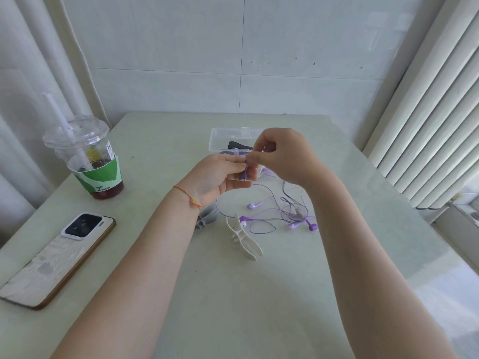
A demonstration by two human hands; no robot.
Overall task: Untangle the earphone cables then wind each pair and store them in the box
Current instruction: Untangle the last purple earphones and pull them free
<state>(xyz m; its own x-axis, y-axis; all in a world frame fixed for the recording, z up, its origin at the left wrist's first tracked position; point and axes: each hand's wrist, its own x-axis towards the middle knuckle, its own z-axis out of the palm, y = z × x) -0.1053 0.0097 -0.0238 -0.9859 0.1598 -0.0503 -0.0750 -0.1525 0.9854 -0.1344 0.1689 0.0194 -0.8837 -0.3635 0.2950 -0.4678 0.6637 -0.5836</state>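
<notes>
Above the middle of the pale green-grey tabletop (233, 294), seen from the head camera: two bare hands raised together, working on a thin purple earphone cable (245, 170). Left hand (217, 177) palm-up, fingers curled round a small purple winder or bundle, apparently as a steady core for the wrap. Right hand (282, 156) pinching the same cable from above, fingertips closed tight on it, likely feeding the next turn. Held high, probably to keep the loose length hanging free of the heap below.

Below the hands, on the table: a loose tangle of purple cables (282, 211) with four purple earbuds visible, so seemingly two pairs, not yet separated. Just beside it, one white fishbone-shaped plastic winder (245, 237) and one grey winder (207, 216), half hidden by the left wrist, presumably laid near for the coming pairs.

Behind the hands: one clear plastic box (225, 138), open, with dark items inside, too hidden to count. At left, well apart: one lidded plastic drink cup (90, 156) with a straw, and one smartphone (59, 257) lying face down.
</notes>
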